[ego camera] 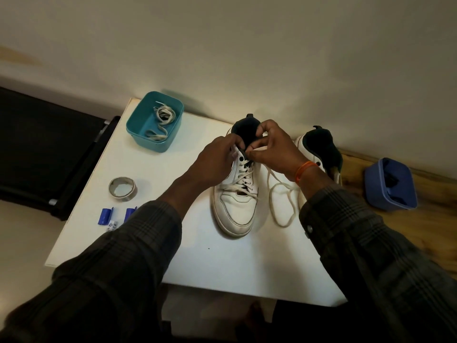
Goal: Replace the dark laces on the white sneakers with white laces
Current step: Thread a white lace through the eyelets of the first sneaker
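- the left hand (217, 157) grips the collar of the near sneaker (236, 194) on the white table (197, 263), seemingly to steady it.
- the right hand (272, 149) pinches the white lace (282, 206) at the top eyelets, likely threading; its slack loops lie beside the shoe.
- the second sneaker (319, 149) waits right, apparently unlaced.
- the teal tub (154, 122) holds another white lace (160, 120); the blue tub (390, 184) holds dark items, perhaps old laces.
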